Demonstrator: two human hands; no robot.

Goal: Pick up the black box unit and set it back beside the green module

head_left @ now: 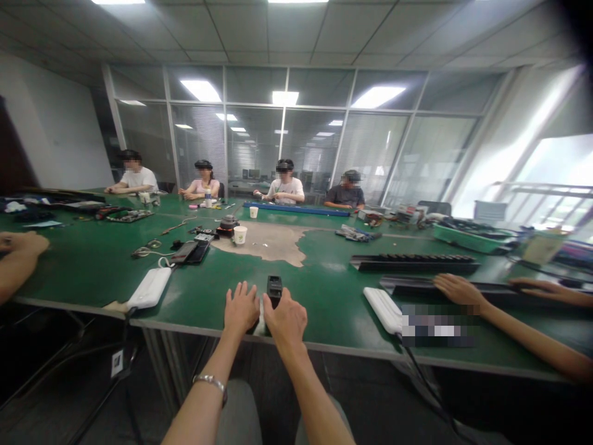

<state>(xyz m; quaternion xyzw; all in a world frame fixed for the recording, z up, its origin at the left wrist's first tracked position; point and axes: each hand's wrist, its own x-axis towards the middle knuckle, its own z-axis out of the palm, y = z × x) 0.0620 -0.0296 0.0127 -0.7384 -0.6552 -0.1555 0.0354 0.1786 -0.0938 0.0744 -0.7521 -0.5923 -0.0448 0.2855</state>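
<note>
My left hand (241, 307) lies on the green table (331, 303) near its front edge, fingers stretched out and slightly apart, with nothing seen in it. A metal band circles that wrist. Just to its right, my right hand (286, 316) grips a small black rectangular block (274, 284) with recesses in its top face. The thumb is on the block's left side and the fingers are on its right. The block's near end is hidden behind the hand. A pale patch shows on the table between my two hands.
White power strips (151, 287) lie left and right. Paper cups (239, 235) stand on a worn brown patch. Beyond are phones (192, 250), a long blue rail (296, 209) and a green basket (472, 238). At right, a co-worker's hands (458, 293) touch a black rail. Several people sit opposite.
</note>
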